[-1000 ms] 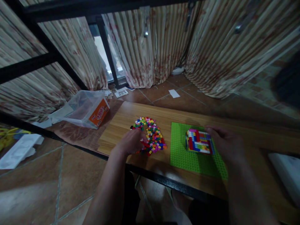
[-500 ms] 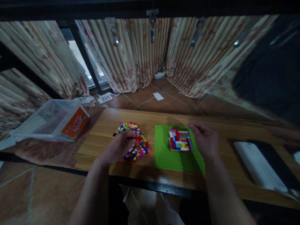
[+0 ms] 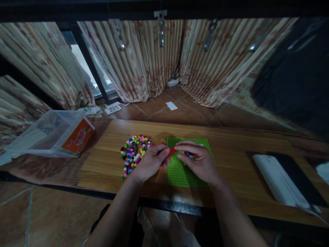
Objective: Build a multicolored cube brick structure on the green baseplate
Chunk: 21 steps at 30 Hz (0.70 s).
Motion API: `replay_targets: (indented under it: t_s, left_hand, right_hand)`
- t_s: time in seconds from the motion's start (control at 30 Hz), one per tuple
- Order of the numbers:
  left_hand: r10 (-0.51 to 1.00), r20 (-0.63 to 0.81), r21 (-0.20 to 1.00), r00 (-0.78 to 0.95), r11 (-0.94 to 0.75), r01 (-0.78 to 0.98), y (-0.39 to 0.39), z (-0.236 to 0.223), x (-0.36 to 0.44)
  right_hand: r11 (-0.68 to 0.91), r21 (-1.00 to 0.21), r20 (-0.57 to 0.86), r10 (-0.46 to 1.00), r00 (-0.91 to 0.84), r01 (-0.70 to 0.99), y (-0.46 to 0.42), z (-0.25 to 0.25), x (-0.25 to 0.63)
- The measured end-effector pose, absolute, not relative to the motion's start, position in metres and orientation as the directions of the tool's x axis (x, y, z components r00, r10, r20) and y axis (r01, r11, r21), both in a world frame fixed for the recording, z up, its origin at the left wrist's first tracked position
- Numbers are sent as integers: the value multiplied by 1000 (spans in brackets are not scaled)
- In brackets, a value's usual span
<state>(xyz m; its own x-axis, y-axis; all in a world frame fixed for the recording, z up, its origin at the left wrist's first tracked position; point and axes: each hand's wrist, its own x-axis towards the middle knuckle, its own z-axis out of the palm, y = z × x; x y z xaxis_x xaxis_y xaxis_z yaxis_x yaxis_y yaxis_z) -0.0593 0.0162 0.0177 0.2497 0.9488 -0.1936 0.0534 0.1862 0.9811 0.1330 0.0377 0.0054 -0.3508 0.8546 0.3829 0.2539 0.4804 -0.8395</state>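
My left hand (image 3: 151,160) pinches a red toy brick (image 3: 171,151) between thumb and fingers, over the left edge of the green baseplate (image 3: 189,178). My right hand (image 3: 199,159) faces it with curved fingers, thumb and forefinger apart at the brick's right end. Whether its forefinger touches the brick is hard to tell. Beneath the right hand sits a multicoloured brick block (image 3: 189,155), mostly hidden. A loose pile of small coloured bricks (image 3: 130,155) lies to the left, partly behind my left hand.
A clear plastic bin (image 3: 48,132) with an orange label stands at the far left. At right on the wooden table (image 3: 231,151) lie a white elongated object (image 3: 279,180) and a dark flat one (image 3: 300,176). Curtains (image 3: 138,61) hang beyond.
My left hand has moved right from the pile and now has a red brick in its pinch. My right hand has moved left across the brick block to meet it.
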Motion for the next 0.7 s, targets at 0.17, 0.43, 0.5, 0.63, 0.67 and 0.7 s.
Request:
replay_targets:
  t_s: [0.17, 0.43, 0.5, 0.63, 0.67, 0.7]
  left_hand:
    - [937, -229, 962, 263, 259, -87, 17, 14, -49]
    - [964, -251, 961, 89, 259, -95, 24, 9, -40]
    - [967, -243, 967, 71, 247, -67, 26, 8, -39]
    - [971, -225, 974, 79, 225, 4, 28, 6, -36]
    - [972, -220, 975, 86, 220, 19, 28, 6, -36]
    - [972, -216, 976, 94, 214, 31, 28, 5, -37]
  right_hand:
    - [474, -832, 354, 854, -382, 288, 38, 0, 135]
    - [159, -843, 252, 961, 116, 514, 58, -8, 192]
    - [136, -808, 236, 966, 105, 573, 64, -12, 201]
    - [206, -763, 233, 972, -36, 613, 68, -22, 203]
    - [220, -761, 232, 971, -60, 610, 68, -23, 202]
    - [226, -762, 230, 970, -74, 606, 68, -24, 202]
